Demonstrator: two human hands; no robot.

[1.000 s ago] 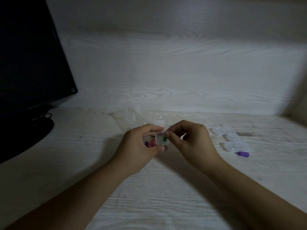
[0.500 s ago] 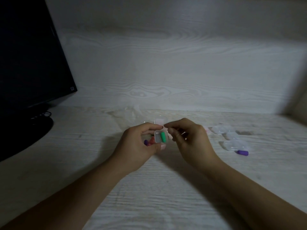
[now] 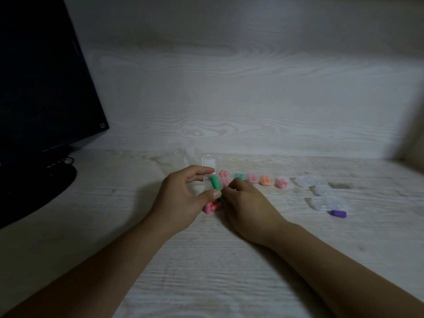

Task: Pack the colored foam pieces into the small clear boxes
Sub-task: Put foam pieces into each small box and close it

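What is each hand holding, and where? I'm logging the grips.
Left hand pinches the small clear box by its edges, green foam piece inside. Right hand: cannot tell.

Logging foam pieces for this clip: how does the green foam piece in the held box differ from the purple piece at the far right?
The green foam piece sits inside the small clear box that the left hand holds above the table; the purple foam piece lies loose on the table, in no box. The green piece points away from the camera; the purple lies crosswise. Both are short rounded cylinders.

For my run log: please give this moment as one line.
left hand: holds clear box | inside: green piece | right hand: fingers at loose pieces
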